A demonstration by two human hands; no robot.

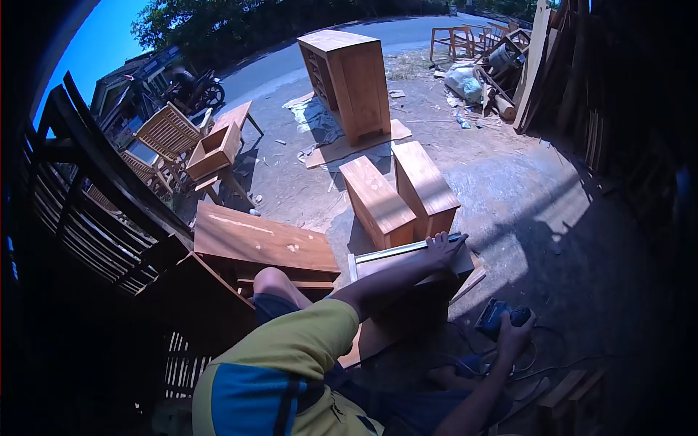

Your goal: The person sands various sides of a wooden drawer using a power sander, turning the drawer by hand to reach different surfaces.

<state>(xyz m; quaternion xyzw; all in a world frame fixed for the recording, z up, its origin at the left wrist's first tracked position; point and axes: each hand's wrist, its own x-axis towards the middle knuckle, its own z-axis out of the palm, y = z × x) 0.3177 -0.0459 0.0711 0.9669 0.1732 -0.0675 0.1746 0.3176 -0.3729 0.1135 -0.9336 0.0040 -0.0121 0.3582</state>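
Observation:
My left hand point(441, 252) reaches across a wooden drawer point(392, 263) in front of me. Its fingers are stretched out and lie over the drawer's far edge near the right corner. A pale strip runs along that edge. Low on the right, my right hand point(515, 336) is wrapped around a blue-green power sander point(492, 318), held off to the drawer's right. A cord trails on the ground by it. The drawer's near side lies in deep shade, partly hidden by my left arm.
Two wooden drawers point(376, 195) point(424, 180) stand just beyond. A cabinet point(360, 87) rests on cardboard farther out. To the left lie a wooden panel point(262, 240), a desk with an open drawer point(216, 152) and slatted chairs point(169, 132). Scrap wood point(505, 107) is piled at right.

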